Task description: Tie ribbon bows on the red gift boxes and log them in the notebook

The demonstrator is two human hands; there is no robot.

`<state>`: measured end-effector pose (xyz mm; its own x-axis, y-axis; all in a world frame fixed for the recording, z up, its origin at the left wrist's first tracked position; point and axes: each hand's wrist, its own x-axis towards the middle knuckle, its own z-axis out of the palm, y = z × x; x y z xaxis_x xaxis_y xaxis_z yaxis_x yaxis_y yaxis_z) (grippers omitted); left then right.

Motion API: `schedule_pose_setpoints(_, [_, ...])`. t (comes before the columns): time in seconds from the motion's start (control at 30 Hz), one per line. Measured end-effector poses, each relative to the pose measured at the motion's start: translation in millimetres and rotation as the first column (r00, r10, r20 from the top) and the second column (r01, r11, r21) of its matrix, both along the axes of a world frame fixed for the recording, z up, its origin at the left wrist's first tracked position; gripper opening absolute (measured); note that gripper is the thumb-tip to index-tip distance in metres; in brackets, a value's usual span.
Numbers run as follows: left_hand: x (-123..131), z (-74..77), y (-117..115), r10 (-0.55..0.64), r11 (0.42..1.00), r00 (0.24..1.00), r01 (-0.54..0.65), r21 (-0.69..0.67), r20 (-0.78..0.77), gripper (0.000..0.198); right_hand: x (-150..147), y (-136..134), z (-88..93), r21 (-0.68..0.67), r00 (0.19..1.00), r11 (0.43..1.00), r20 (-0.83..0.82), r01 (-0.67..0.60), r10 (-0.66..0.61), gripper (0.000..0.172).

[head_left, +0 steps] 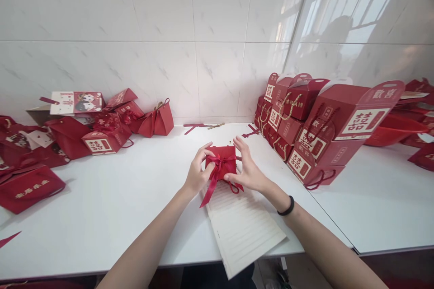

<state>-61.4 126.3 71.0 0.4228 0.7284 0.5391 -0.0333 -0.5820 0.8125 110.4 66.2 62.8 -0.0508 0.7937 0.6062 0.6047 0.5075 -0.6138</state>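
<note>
A small red gift box (229, 153) with a dark red ribbon bow (221, 162) on top sits in front of me, between my hands. My left hand (199, 169) curls round the box's left side, its thumb pressing on the ribbon near the knot. My right hand (249, 171) holds the right side, thumb at the front corner and fingers up along the far edge. One ribbon tail hangs down at the front left, and a red cord handle (233, 188) shows below the box. A sheet of lined paper (246, 230) lies partly under it.
Several red boxes with cord handles (317, 133) are stacked at the right, near a red basin (395, 128). More red gift boxes (105, 135) crowd the left. Ribbon scraps (194, 127) lie by the tiled wall. The paper overhangs the front edge of the white table (135, 216).
</note>
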Motion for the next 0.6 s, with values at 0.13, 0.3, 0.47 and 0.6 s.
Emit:
schedule_pose_setpoints(0.13, [-2.4,-0.1,1.7,-0.033,0.999,0.999,0.033,-0.010,-0.002,0.008,2.9,0.4,-2.8,-0.033,0.985,0.997,0.152,-0.073,0.077,0.110])
schedule_pose_setpoints(0.3, [-5.9,0.1,6.7,-0.062,0.998,0.998,0.061,-0.017,-0.005,0.008,4.0,1.6,-4.6,-0.040,0.983,0.997,0.172,-0.060,0.066,0.104])
schedule_pose_setpoints(0.47, [-9.3,-0.2,12.4,-0.071,0.997,0.997,0.071,-0.026,0.012,0.011,5.1,2.3,-4.3,-0.034,0.989,0.997,0.123,-0.073,0.077,0.100])
schedule_pose_setpoints(0.6, [-11.7,0.0,15.3,-0.019,1.000,0.999,0.020,-0.024,0.025,0.010,5.4,2.5,-4.4,-0.040,0.992,0.996,0.094,-0.075,0.078,0.099])
